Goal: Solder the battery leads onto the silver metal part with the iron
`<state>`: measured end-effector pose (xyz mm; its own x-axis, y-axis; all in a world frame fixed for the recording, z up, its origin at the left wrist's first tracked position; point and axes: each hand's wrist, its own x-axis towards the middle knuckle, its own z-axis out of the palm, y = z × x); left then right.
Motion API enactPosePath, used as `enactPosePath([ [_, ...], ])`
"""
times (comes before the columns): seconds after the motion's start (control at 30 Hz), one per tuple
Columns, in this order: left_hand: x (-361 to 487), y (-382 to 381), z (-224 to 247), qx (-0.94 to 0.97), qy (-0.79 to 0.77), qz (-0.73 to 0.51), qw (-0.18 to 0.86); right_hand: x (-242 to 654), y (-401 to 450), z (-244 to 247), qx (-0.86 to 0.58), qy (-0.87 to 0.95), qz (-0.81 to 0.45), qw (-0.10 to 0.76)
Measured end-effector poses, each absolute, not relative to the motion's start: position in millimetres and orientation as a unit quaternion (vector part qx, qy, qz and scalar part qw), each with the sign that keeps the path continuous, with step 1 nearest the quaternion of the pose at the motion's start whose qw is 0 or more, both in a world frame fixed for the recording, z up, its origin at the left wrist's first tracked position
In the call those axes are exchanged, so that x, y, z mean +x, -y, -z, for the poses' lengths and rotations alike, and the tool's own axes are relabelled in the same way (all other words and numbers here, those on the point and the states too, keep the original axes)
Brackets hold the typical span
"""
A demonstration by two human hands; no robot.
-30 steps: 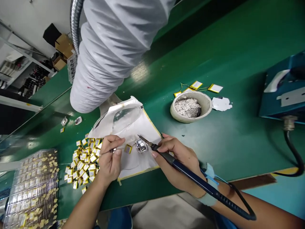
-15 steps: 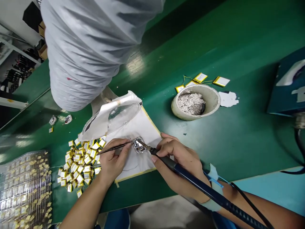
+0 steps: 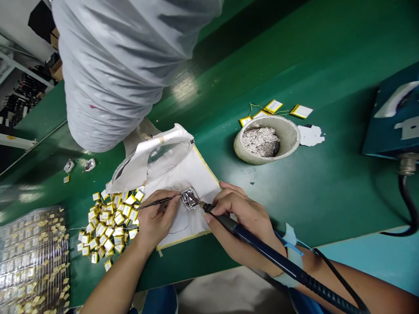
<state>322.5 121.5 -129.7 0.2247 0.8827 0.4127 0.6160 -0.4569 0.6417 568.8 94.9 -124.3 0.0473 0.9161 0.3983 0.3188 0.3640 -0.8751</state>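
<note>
The small metal circuit module [image 3: 189, 199] lies at lower centre on a white sheet [image 3: 203, 179], touched by the tip of the soldering iron [image 3: 229, 223] that the right hand [image 3: 240, 222] grips with curled fingers, while the left hand [image 3: 157, 220] pinches fine tweezers [image 3: 153, 203] between thumb and fingers, their tips at the module. A slip could skid the module or bridge its contacts, and the hot tip could scorch the sheet or reach the gold-edged pouch batteries [image 3: 108, 226] piled just left.

bench [image 3: 327, 144]: glossy green | duct [image 3: 111, 74]: matt white fabric, upper left | pot [image 3: 290, 135]: rough pale ceramic | iron handle [image 3: 252, 235]: glossy plastic | tweezers [image 3: 155, 202]: metal | pad [image 3: 199, 183]: matt white cloth
</note>
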Motion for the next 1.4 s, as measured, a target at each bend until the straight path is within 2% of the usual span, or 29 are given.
enactPosePath([
  [0.7,329,-130,123,0.814,-0.414,-0.390,0.118,567,-96,125,-0.484,0.627,-0.281,0.541],
  [1.07,321,-122,132,0.760,-0.451,-0.421,0.203,567,-97,124,-0.481,0.624,-0.275,0.550],
  [1.4,324,-123,131,0.768,-0.443,-0.425,0.185,568,-96,124,-0.482,0.624,-0.277,0.549],
])
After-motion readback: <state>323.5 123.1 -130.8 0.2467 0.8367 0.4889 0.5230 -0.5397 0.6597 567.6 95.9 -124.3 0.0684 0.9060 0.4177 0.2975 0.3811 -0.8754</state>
